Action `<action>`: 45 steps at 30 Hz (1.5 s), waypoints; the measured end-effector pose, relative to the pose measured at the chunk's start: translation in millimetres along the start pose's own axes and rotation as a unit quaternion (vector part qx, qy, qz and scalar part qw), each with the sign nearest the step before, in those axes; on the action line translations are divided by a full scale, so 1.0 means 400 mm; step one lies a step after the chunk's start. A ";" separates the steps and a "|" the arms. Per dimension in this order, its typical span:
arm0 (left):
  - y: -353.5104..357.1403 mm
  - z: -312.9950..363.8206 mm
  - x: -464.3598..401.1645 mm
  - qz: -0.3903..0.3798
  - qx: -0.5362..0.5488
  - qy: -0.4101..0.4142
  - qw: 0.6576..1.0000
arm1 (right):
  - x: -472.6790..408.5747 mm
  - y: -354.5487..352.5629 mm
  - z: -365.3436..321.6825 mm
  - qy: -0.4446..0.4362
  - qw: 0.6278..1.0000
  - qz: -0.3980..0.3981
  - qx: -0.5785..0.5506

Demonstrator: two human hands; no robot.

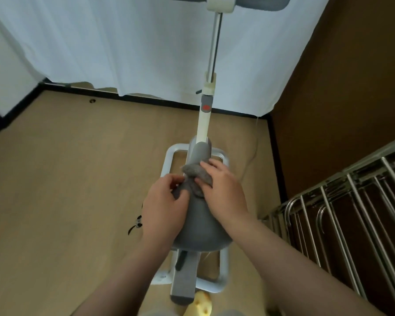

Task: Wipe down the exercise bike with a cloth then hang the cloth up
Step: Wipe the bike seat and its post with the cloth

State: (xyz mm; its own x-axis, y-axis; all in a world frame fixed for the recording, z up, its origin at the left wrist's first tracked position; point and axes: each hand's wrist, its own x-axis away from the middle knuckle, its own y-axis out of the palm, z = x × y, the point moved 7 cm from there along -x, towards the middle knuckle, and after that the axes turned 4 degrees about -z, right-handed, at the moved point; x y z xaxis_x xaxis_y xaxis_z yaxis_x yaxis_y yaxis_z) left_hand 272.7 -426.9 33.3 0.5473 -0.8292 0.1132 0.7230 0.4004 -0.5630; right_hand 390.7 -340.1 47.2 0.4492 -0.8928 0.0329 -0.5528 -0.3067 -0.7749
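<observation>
The grey cloth (pixel 193 179), bunched on the nose of the exercise bike's grey saddle (pixel 201 226), is being pinched by the left hand (pixel 163 206); it is being pressed down by the right hand's (pixel 224 190) fingers.

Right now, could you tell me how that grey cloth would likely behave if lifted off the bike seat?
Probably floppy: the grey cloth lies bunched and creased on the seat. Likely light, since the left hand pinches one end. Its fuzzy texture suggests it won't slip.
</observation>
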 end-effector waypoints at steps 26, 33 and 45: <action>0.023 0.039 -0.077 -0.103 -0.042 0.116 0.987 | -0.161 0.008 0.022 0.112 0.982 0.032 -0.151; 0.025 0.038 -0.083 -0.103 -0.012 0.126 0.987 | -0.134 0.018 0.057 0.171 0.982 0.005 -0.074; 0.012 0.047 -0.064 -0.117 0.034 0.163 0.979 | 0.054 -0.006 0.109 0.198 0.976 -0.038 -0.081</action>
State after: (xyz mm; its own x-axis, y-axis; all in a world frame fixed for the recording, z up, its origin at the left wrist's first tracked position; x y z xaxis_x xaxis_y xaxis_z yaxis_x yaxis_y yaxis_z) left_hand 270.0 -396.3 43.2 0.2067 -0.9775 -0.0411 0.8453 0.1996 -0.4956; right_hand 432.2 -344.2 22.4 0.2044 -0.9135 0.3519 -0.6471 -0.3958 -0.6517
